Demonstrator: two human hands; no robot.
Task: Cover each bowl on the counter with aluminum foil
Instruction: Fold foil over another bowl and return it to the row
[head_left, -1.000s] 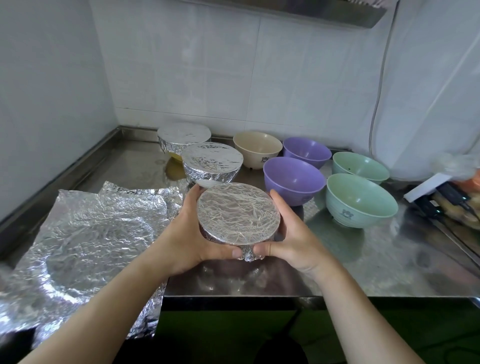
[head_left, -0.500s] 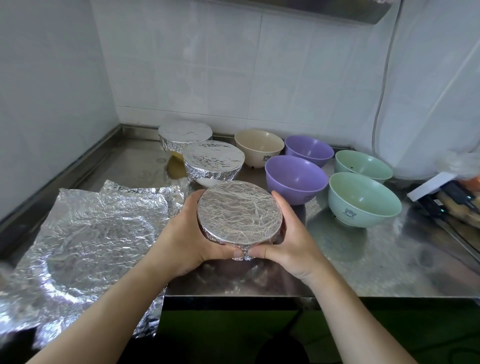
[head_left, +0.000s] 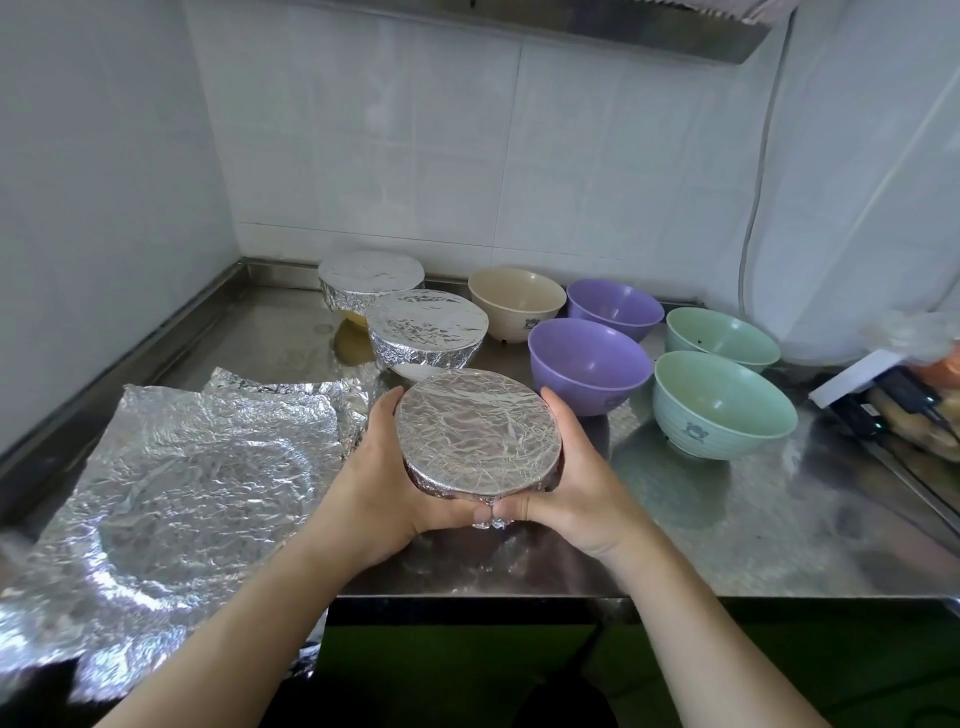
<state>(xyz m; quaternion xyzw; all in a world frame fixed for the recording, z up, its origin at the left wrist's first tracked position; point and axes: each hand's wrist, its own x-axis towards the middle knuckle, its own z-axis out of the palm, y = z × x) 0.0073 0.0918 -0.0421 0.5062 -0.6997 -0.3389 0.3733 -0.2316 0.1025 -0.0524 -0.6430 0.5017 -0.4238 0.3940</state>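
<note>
Foil-capped round bowl (head_left: 479, 431) unmoved, still clasped by left hand (head_left: 382, 480) at 9 o'clock, right hand (head_left: 574, 483) at 3 | foil-covered: three | uncovered: one beige, two purple, two green

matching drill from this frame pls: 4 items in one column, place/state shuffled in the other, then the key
Items
1. foil-covered bowl in hands
2. beige bowl
3. loose foil sheets
4. near green bowl

States
A. flat on the counter's left side
B. uncovered, rightmost of the front bowls
C. gripped by left hand and right hand
D. uncovered, back row, right of two wrapped bowls

Pairs: 1-C, 2-D, 3-A, 4-B
</note>
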